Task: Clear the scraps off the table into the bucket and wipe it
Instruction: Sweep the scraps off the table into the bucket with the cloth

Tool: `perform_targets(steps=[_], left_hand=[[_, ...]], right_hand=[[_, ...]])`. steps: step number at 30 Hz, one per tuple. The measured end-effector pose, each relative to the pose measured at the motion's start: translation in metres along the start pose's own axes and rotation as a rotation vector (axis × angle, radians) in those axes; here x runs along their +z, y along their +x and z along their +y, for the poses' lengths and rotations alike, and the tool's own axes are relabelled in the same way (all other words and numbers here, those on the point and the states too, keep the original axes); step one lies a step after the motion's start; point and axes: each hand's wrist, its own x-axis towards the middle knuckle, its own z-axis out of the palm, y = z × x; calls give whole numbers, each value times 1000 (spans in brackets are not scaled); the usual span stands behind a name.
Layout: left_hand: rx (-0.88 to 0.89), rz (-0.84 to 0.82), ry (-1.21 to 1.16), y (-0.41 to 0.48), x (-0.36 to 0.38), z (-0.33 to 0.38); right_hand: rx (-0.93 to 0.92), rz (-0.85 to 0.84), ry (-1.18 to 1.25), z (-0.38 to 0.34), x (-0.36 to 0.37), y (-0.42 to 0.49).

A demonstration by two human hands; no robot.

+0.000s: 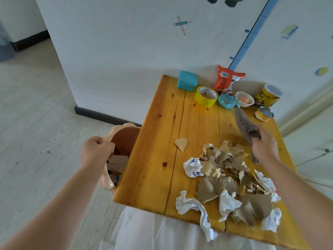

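Head view. Left hand (96,152) curled shut over the rim of the bucket (124,139), held against the left edge of the table (158,141), rim about level with the tabletop. Some scraps already inside. Right hand (264,147) fisted around a grey cloth (246,124), one end pointing up and away, the other hanging below the palm. Just beside and below that hand, a pile of scraps (232,179): torn brown card and crumpled white paper, on the near right part of the tabletop. One lone piece (181,143) apart, nearer the middle.
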Motion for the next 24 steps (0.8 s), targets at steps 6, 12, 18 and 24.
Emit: perform_targets(steps=[6,12,18,24], left_hand=[[-4,16,22,2,8,4],[12,8,72,2,11,7],[-7,13,67,1,11,6],[-17,-41,-5,-3,8,-1]], right_hand=[[227,-230,65,20,22,-7],[250,-286,156,-22,50,-22],[137,-322,-101,-68,87,-43],[14,-355,-242,-96,118,-56]])
